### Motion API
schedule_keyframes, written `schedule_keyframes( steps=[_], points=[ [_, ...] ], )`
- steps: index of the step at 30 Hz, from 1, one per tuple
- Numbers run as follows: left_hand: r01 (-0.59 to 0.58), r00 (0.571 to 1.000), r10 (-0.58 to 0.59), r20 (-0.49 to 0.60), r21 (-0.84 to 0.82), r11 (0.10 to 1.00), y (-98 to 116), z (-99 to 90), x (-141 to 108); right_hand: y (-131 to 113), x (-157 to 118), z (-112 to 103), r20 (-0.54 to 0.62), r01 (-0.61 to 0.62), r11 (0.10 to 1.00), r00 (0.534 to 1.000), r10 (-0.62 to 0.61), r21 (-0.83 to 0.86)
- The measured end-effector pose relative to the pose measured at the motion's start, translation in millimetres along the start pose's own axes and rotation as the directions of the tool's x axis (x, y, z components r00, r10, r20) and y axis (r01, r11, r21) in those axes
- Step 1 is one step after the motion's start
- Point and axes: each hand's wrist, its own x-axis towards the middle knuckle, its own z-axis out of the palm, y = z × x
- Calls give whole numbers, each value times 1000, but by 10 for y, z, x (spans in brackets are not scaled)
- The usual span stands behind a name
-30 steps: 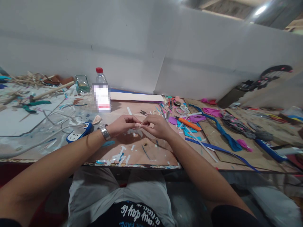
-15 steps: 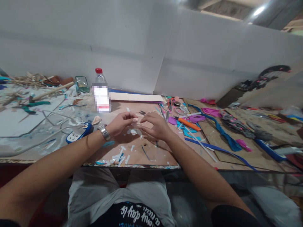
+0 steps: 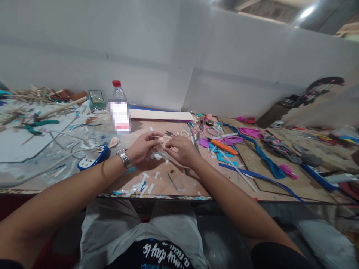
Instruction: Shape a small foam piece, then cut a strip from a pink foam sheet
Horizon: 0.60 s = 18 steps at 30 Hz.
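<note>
My left hand [image 3: 144, 147], with a metal watch on its wrist, pinches a small pale pink piece [image 3: 160, 140] between thumb and fingers. It looks like a petal, but it is too small to tell for sure. My right hand [image 3: 182, 149] meets it from the right, with fingers curled and fingertips closed at the piece's lower edge. The fingers partly hide the piece. A larger pale pink petal-like piece [image 3: 114, 142] lies left of my left hand. Just beyond my hands are small scissors [image 3: 169, 133] and a roll of tape [image 3: 184, 133].
Left stand a blue-and-white power strip [image 3: 94, 157] with cords, green-handled pliers [image 3: 33, 129] and a red-capped bottle [image 3: 118, 89]. Right lie an orange cutter [image 3: 223, 147], coloured scraps and a blue strip [image 3: 263, 179]. Paper slivers [image 3: 143, 185] lie near the front edge. A wall stands behind.
The fingers of my right hand have drawn closer together and moved in against the pink piece. My left hand has barely shifted and still pinches it.
</note>
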Motion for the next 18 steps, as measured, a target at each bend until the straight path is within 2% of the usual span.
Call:
schedule_keyframes(
  steps=[4,10,18],
  points=[
    [10,1000,-10,6,80,997,-29,-57,29,10,8,-33,16,-9,1000,1000,10,-13],
    [-78,993,47,109,306,949,-13,-104,23,54,7,-34,22,-42,999,999,42,27],
    [-111,982,41,185,390,914,-6,-111,15,64,18,-61,36,-36,998,999,35,46]
  ],
)
